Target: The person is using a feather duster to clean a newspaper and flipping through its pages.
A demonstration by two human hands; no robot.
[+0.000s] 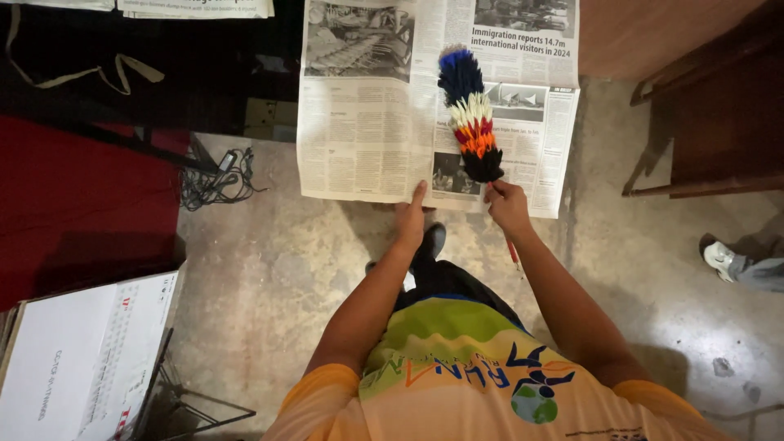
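Observation:
An open newspaper (367,122) lies spread on the concrete floor in front of me. A multicoloured feather duster (471,114) with blue, white, red, orange and black bands rests on its right page. My right hand (507,206) is shut on the duster's handle just below the black feathers. The fingertips of my left hand (411,216) press on the newspaper's near edge, fingers held together and holding nothing. My arms reach forward from an orange and green shirt.
A dark wooden chair (702,122) stands at the right. Another person's white shoe (723,260) is at the far right. A tangle of cables (216,181) lies left of the paper by red fabric (73,204). A white calendar (90,359) sits lower left.

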